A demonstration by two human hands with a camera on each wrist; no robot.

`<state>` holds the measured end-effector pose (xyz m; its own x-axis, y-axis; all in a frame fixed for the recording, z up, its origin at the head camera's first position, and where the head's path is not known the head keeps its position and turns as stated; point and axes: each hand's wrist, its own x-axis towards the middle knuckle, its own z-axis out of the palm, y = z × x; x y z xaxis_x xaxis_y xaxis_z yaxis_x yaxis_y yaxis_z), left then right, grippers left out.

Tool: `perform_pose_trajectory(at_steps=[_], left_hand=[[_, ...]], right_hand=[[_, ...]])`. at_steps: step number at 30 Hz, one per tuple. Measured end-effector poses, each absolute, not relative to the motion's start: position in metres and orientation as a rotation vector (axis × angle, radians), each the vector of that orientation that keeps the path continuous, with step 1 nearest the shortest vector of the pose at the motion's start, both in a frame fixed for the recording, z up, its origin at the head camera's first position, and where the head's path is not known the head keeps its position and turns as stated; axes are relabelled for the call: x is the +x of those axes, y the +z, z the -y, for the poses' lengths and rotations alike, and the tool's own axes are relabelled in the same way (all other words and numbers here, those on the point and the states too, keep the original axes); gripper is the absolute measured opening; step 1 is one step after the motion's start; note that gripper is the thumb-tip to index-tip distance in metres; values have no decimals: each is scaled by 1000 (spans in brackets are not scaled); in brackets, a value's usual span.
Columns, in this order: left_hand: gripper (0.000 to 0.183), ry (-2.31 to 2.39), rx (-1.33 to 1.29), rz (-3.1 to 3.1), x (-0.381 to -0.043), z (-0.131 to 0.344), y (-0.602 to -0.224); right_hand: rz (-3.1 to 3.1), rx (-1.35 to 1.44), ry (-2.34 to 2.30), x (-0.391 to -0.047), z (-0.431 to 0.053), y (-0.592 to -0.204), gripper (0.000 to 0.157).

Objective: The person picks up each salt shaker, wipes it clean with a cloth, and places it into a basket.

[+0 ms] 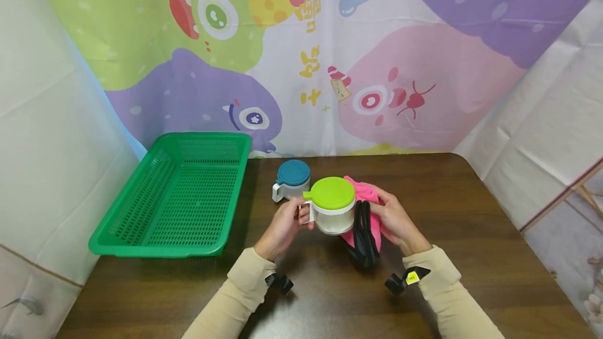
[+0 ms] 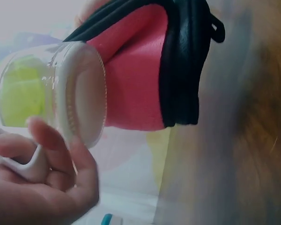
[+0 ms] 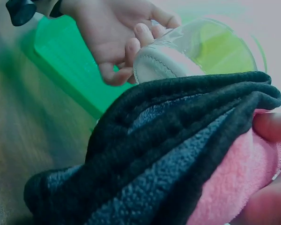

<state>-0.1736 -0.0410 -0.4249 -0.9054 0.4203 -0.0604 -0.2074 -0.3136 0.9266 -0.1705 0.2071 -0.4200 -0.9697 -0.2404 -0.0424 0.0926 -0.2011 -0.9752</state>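
A clear jar (image 1: 333, 219) with a lime-green lid (image 1: 332, 193) and a white handle is raised above the table. My left hand (image 1: 284, 225) grips it by the handle, fingers curled through the loop in the left wrist view. In my right hand (image 1: 397, 219) is a folded pink cloth (image 2: 136, 79) with black edging and a dark grey fuzzy side (image 3: 164, 173). Thumb and fingers pinch its pink part, and the cloth lies right at the jar's side. Just behind the left hand, a second jar (image 1: 294, 191) with a blue lid stands upright on the table.
A green plastic basket (image 1: 239, 192) with perforated walls sits on the left of the brown wooden table (image 1: 452, 208). Behind the table hangs a backdrop (image 1: 306, 124) printed with cartoon creatures. Both wrists carry small black cameras.
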Motion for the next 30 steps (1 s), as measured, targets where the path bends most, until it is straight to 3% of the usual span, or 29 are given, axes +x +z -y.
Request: perform_pose_trajectory(at_steps=[19,30], left_hand=[[25,2080,228,-2011,-173,41,-421],[24,2076,335,-1792,-174,49,-428]], right_hand=[[-1790,-92,-2282,-170,-205,-429,51],[-1807,-104,-2294,-168,-206,-430,48]])
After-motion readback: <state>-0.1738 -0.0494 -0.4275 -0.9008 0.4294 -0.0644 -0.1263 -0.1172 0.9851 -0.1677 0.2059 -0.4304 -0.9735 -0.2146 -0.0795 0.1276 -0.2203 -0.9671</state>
